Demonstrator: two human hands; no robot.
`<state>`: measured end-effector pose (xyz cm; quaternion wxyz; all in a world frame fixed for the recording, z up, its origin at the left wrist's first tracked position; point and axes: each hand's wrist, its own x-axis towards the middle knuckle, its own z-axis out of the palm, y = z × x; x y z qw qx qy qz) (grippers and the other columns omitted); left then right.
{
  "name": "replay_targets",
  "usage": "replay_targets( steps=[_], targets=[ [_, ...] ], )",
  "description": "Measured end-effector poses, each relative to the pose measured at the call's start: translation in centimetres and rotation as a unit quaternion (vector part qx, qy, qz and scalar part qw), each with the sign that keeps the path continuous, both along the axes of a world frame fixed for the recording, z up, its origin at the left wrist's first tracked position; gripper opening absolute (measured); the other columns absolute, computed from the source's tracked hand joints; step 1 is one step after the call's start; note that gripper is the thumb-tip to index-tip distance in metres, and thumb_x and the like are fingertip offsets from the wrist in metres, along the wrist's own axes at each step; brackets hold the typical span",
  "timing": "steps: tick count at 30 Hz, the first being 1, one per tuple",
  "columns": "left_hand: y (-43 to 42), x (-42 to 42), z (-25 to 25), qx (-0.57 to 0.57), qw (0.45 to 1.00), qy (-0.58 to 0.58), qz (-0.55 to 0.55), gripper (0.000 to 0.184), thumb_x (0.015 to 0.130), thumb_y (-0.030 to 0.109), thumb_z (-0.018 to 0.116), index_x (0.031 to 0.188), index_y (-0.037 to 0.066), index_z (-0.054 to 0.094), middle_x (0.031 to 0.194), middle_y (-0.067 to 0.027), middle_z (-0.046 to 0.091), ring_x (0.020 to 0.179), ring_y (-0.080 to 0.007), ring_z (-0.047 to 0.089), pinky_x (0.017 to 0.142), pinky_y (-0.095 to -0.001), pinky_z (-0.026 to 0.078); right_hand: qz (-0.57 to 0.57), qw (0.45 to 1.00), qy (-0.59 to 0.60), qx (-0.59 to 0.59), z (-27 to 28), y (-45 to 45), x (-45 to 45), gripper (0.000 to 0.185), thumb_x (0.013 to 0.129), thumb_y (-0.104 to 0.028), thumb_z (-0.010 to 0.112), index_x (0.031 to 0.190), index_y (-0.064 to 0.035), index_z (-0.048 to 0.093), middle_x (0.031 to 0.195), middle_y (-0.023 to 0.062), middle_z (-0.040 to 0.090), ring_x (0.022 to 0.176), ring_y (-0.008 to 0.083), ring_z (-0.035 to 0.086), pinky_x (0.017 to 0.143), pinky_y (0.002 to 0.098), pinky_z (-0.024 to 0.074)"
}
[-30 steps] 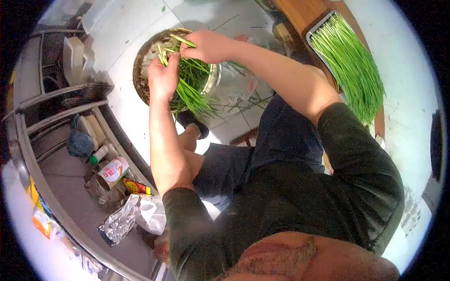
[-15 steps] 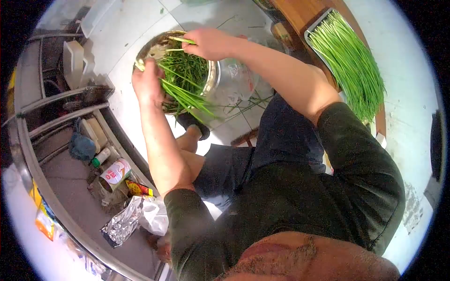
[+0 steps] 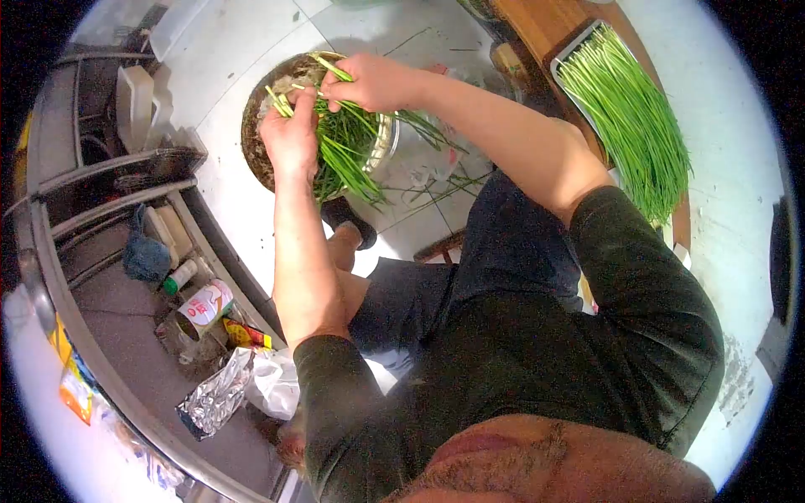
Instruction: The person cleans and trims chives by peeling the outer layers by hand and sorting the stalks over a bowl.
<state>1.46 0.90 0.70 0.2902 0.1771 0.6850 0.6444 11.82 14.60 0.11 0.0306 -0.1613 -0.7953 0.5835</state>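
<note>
My left hand point(image 3: 291, 138) is closed around a bunch of garlic chives point(image 3: 345, 168), pale ends up past the thumb and green leaves trailing down to the right. Close beside it, my right hand point(image 3: 369, 82) pinches a few chive stalks point(image 3: 335, 70), whose leaves hang out below the wrist. Both hands are above a round metal basin point(image 3: 254, 138) on the floor. Loose green leaves and pale scraps lie inside it, partly covered by my hands. The fingertips of the two hands nearly meet; whether they touch I cannot tell.
A metal tray point(image 3: 563, 65) heaped with neatly aligned chives point(image 3: 629, 126) rests on a wooden bench point(image 3: 537, 25) at right. Clear plastic point(image 3: 428, 155) and stray leaves lie on the tiles. To the left, a shelf unit holds a can point(image 3: 205, 308), a blue cloth point(image 3: 147, 256) and foil point(image 3: 216, 398).
My left hand has moved right and slightly up with its bunch, closing in on my right hand. More leaves now trail beneath the right wrist.
</note>
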Motion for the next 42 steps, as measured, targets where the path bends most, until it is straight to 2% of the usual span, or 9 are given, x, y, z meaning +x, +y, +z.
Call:
replay_targets(
  steps=[2,12,18,21,27,34,37,42],
  targets=[
    [0.0,-0.1,-0.1,-0.001,1.0,0.004,-0.004,0.01,0.088,0.012,0.065,0.087,0.002,0.065,0.062,0.003,0.051,0.051,-0.0046,0.042,0.045,-0.0217,0.029,-0.017,0.998,0.034,0.044,-0.6,-0.1,-0.1,0.024,0.086,-0.028,0.06,0.088,-0.0045,0.065,0.074,0.0025,0.066,0.07,0.0119,0.058,0.068,0.0288,0.0446],
    [-0.5,-0.5,-0.1,-0.024,0.999,0.034,-0.031,0.016,0.092,0.016,0.06,0.083,0.003,0.063,0.062,0.0027,0.05,0.052,-0.0051,0.041,0.046,-0.0227,0.03,0.016,0.998,0.028,0.045,-0.6,0.3,-0.1,0.025,0.085,-0.03,0.06,0.09,-0.0064,0.067,0.079,0.0014,0.069,0.071,0.0118,0.059,0.067,0.0283,0.0448],
    [-0.5,-1.0,0.0,0.05,0.999,-0.009,0.003,0.019,0.092,0.017,0.06,0.078,0.005,0.057,0.061,0.003,0.049,0.052,-0.0051,0.041,0.046,-0.0232,0.03,0.01,1.0,-0.014,0.016,1.3,0.1,0.5,0.025,0.086,-0.03,0.059,0.091,-0.0069,0.068,0.079,0.0012,0.07,0.069,0.0127,0.058,0.065,0.0289,0.0444],
    [-0.7,-1.4,0.1,0.033,0.999,-0.017,0.011,0.016,0.091,0.016,0.063,0.08,0.004,0.06,0.061,0.0043,0.049,0.052,-0.0049,0.04,0.046,-0.0228,0.03,0.001,1.0,0.014,0.027,-0.1,0.3,0.0,0.025,0.085,-0.029,0.059,0.091,-0.0065,0.068,0.078,0.002,0.07,0.069,0.0139,0.06,0.066,0.0299,0.0453],
    [-0.4,-0.4,-0.2,-0.069,0.992,0.099,-0.042,0.011,0.087,0.012,0.068,0.086,0.002,0.066,0.066,0.0043,0.055,0.056,-0.0038,0.044,0.049,-0.0223,0.034,-0.022,0.993,0.05,0.107,-0.6,0.2,-0.2,0.024,0.082,-0.027,0.06,0.088,-0.0051,0.068,0.078,0.0053,0.07,0.07,0.0166,0.062,0.067,0.0312,0.0471],
    [-0.6,-0.5,-0.1,-0.055,0.997,0.044,-0.036,0.016,0.089,0.016,0.063,0.082,0.001,0.064,0.064,0.0026,0.055,0.054,-0.0048,0.045,0.048,-0.0231,0.034,-0.017,0.993,0.065,0.1,-0.8,0.1,-0.2,0.023,0.081,-0.027,0.06,0.085,-0.0053,0.068,0.076,0.0047,0.069,0.067,0.015,0.061,0.065,0.03,0.0469],
    [-0.6,-0.3,0.7,-0.067,0.995,0.066,-0.035,0.016,0.089,0.015,0.062,0.08,0.002,0.062,0.063,0.0022,0.053,0.054,-0.0051,0.045,0.047,-0.0231,0.033,-0.015,0.994,0.044,0.096,0.0,0.0,0.0,0.023,0.082,-0.027,0.06,0.085,-0.0055,0.068,0.075,0.0035,0.069,0.066,0.0138,0.061,0.064,0.0295,0.0466],
    [-0.5,-0.6,0.2,-0.006,1.0,0.004,-0.003,0.014,0.087,0.012,0.061,0.077,0.003,0.058,0.061,0.0019,0.051,0.052,-0.0062,0.043,0.046,-0.0236,0.032,-0.01,0.993,0.047,0.107,0.1,0.1,0.1,0.024,0.084,-0.028,0.06,0.086,-0.006,0.068,0.076,0.0026,0.069,0.065,0.013,0.06,0.063,0.0295,0.046]
  ],
)
